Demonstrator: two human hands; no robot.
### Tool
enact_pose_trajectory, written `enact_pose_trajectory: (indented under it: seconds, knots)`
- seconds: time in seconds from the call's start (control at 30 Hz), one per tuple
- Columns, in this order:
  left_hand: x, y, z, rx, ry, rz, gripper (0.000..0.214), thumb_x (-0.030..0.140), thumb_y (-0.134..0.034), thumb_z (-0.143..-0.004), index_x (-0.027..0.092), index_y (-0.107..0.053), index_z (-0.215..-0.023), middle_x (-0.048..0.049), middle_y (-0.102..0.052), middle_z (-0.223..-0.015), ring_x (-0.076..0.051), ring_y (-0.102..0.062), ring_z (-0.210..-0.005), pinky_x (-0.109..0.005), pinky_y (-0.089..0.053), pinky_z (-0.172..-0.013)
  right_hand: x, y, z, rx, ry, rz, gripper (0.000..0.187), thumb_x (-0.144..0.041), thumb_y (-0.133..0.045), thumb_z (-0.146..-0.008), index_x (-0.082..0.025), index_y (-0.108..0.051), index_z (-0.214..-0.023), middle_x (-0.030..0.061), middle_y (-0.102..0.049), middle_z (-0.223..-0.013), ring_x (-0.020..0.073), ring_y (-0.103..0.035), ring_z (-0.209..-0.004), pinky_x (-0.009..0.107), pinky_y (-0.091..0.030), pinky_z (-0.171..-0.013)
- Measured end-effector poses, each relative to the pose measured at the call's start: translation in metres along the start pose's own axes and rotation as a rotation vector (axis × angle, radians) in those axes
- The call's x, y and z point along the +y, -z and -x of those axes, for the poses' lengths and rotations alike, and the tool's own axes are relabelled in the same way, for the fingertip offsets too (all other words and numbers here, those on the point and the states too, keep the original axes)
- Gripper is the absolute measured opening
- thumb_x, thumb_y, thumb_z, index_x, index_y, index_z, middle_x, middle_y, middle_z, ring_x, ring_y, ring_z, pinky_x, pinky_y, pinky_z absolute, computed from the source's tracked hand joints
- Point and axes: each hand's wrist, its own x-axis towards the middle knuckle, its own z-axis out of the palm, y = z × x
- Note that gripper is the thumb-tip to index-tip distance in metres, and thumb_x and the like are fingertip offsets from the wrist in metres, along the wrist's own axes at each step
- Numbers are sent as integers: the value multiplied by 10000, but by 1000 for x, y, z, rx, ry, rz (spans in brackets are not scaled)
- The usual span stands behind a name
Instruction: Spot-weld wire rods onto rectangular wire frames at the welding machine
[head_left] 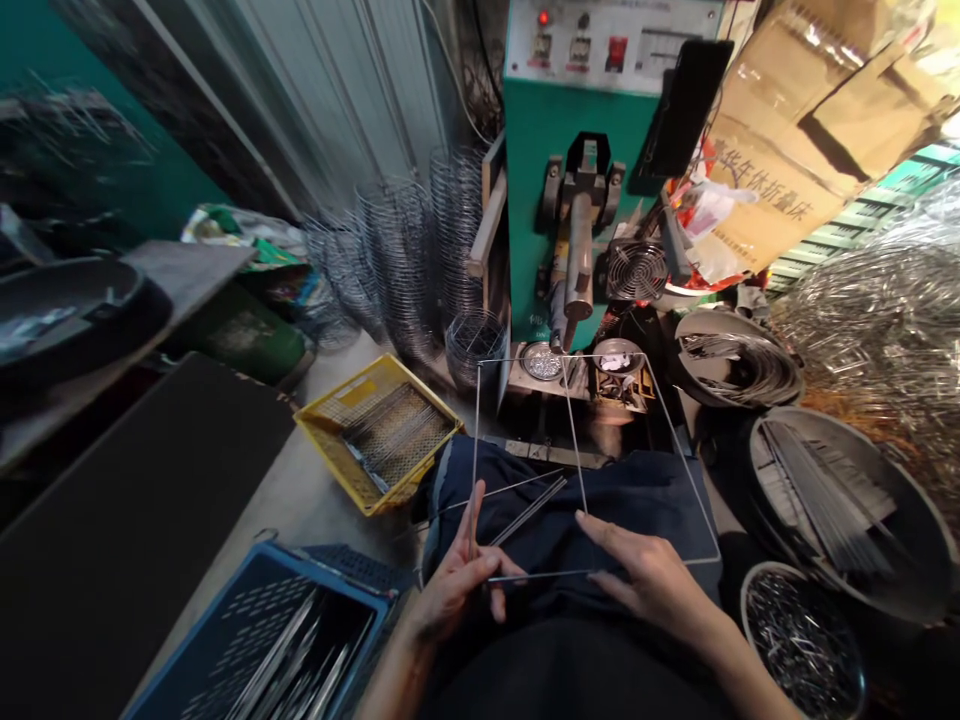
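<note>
Both hands hold a rectangular wire frame [477,420] above my lap, its far side just under the tip of the machine's metal electrode arm [579,255]. My left hand [461,585] is closed around the frame's near left corner, with the index finger stretched along the side wire. Fingers of my right hand [645,570] grip the near end of a middle wire rod [574,430] and the near side of the frame. That rod runs from the electrode tip back to my fingertips. Several loose wire rods [529,510] lie on the dark cloth [637,485] over my lap.
The green machine [540,140] stands ahead, a small dish of metal bits [541,361] below its electrodes. A yellow crate [360,490] and a blue crate [259,565] hold rods at left. Bowls of wire parts [926,590] and a wire pile [877,290] flank the right.
</note>
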Motion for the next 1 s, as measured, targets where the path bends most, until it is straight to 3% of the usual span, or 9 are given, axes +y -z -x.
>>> enact_pose_trajectory:
  seconds: [0.57,1.0]
  knots:
    - [4,-3,7,-48,-33,7,895,220,-521,-962,348,172,-1515,-95,-763,-907,-130,-673,-499,-209,-482,-544,-7,2,5,39,61,-10,813,-62,-616,-812,-294,-319,-1533,43,-520,-1433,208,-550,-1255,305,-493,-1023]
    - [5,0,5,-73,-26,76,939,190,-530,-956,396,218,-1486,-75,-759,-910,-141,-681,-503,-189,-482,-490,-7,1,4,41,48,-21,795,-80,-622,-825,-299,-327,-1530,43,-515,-1435,214,-561,-1243,322,-489,-1029]
